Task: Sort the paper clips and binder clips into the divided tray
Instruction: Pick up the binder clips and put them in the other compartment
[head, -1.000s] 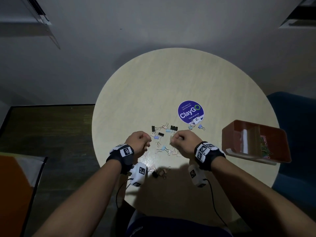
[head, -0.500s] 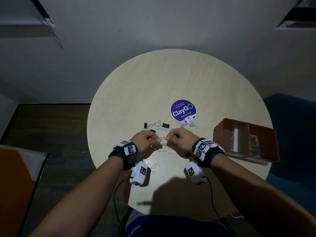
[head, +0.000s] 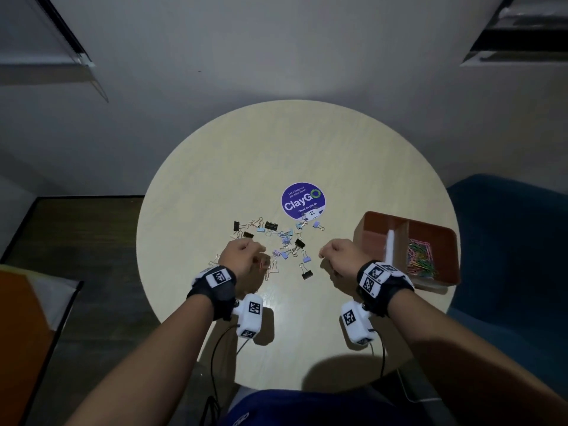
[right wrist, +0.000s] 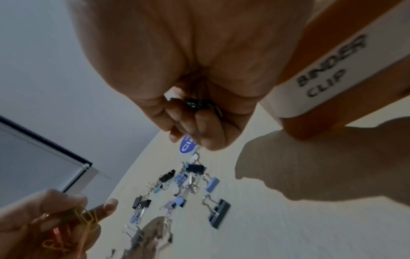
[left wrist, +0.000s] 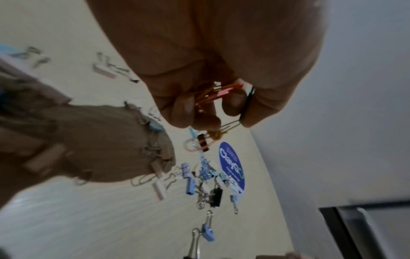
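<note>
Several binder clips (head: 285, 241) in black, blue and lilac lie scattered mid-table, along with a black one (right wrist: 218, 210). My left hand (head: 242, 255) hovers at their left edge and grips a bunch of orange, pink and yellow paper clips (left wrist: 213, 98). My right hand (head: 336, 255) is curled round a few small dark paper clips (right wrist: 196, 103), just left of the brown divided tray (head: 368, 235). The tray's right compartment holds a heap of coloured paper clips (head: 419, 261). A white "BINDER CLIP" label (right wrist: 321, 70) sits on the tray.
A purple ClayGo sticker (head: 302, 200) is stuck on the round table (head: 246, 155) behind the clips. A blue chair (head: 507, 241) stands at the right past the tray. An orange object (head: 18, 333) lies on the floor at the left. Wrist-camera cables (head: 215, 348) hang off the near edge.
The two fists, close together over the clips before, have drawn apart. The right hand has moved right towards the tray and the left hand slightly left.
</note>
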